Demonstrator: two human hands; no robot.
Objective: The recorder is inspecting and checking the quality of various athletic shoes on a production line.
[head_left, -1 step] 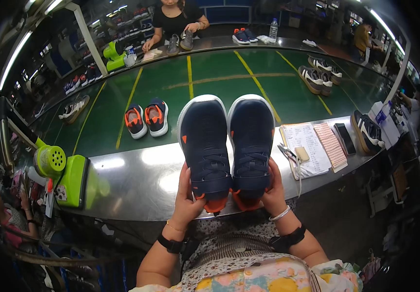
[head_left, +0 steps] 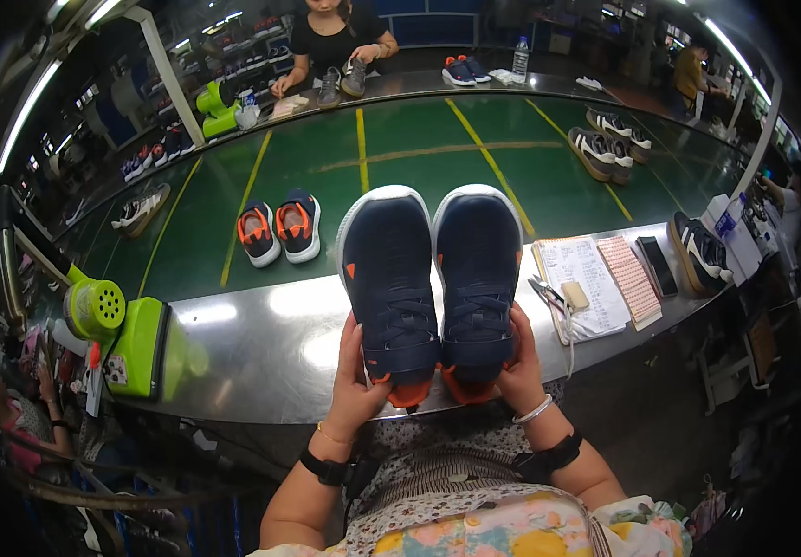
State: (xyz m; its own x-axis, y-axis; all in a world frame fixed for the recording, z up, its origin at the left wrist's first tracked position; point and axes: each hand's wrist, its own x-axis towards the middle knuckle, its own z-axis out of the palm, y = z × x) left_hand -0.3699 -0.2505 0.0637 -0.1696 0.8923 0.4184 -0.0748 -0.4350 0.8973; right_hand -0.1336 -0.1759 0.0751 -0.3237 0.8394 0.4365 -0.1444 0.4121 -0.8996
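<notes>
A navy sneaker [head_left: 389,269] with a white sole edge and orange heel is gripped near its heel by my left hand [head_left: 358,390]. Its mate, a second navy sneaker [head_left: 478,269], is held the same way in my right hand [head_left: 519,371]. Both are side by side, toes pointing away from me and uppers facing me, above the near metal ledge [head_left: 261,371]. My thumbs lie by the orange heels; the other fingers are mostly hidden along the outer sides.
Beyond lies a green belt [head_left: 400,139] with small navy-orange shoes [head_left: 278,227] and brown-soled shoes [head_left: 605,148]. A green machine [head_left: 136,348] stands left. Right are a notebook [head_left: 586,278], a phone [head_left: 658,265] and a dark shoe [head_left: 697,252]. Across, a person [head_left: 340,42] handles grey shoes.
The two navy sneakers have shifted very slightly toward me in my hands. Otherwise the scene looks the same.
</notes>
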